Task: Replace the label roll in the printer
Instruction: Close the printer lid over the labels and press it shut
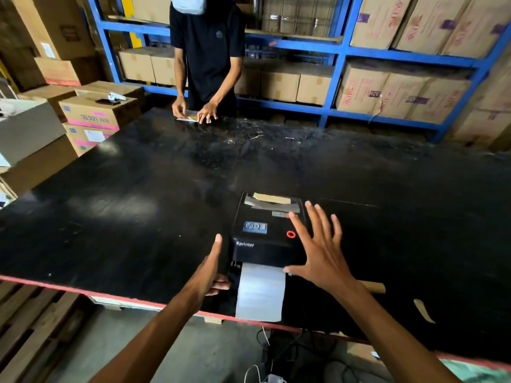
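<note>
A black label printer (265,230) sits near the front edge of the black table (138,189), lid down. A white strip of label paper (261,290) hangs out of its near end over the table's edge. My left hand (213,268) is flat against the printer's left side, fingers apart, thumb up. My right hand (318,244) hovers spread over the printer's right side, fingers wide, holding nothing. A brown cardboard tube (374,286) lies on the table to the right, partly hidden by my right forearm.
Another person (206,59) stands at the table's far side, hands on a paper. Cardboard boxes (96,111) are stacked at the left and fill the blue shelving (340,51) behind. Cables (265,352) hang below the table's red front edge. A pale scrap (424,310) lies at the right.
</note>
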